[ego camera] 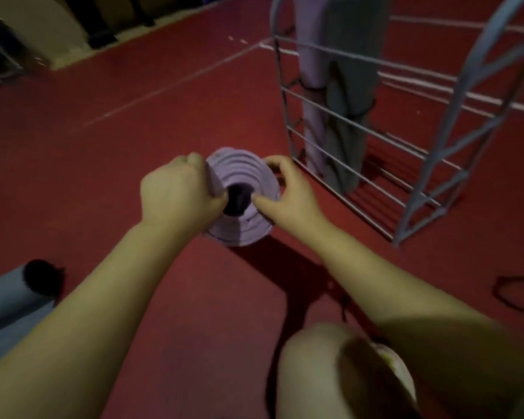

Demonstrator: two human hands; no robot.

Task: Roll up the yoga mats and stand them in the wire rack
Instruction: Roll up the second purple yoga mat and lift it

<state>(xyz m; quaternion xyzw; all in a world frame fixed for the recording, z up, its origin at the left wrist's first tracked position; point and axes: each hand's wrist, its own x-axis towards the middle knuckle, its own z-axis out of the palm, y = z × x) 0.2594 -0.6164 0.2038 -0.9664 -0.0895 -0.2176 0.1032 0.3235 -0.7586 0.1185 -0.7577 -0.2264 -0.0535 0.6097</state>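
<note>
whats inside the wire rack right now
Two rolled mats stand upright inside the wire rack: a purple mat and a grey mat beside it, each with a dark band around it. Their tops are out of frame, and anything behind them is hidden.

Gym hall: red sports floor [164, 122] with court lines [176, 81]

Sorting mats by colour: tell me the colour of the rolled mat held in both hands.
Light purple (lilac) rolled mat, seen end-on in the head view.
</note>
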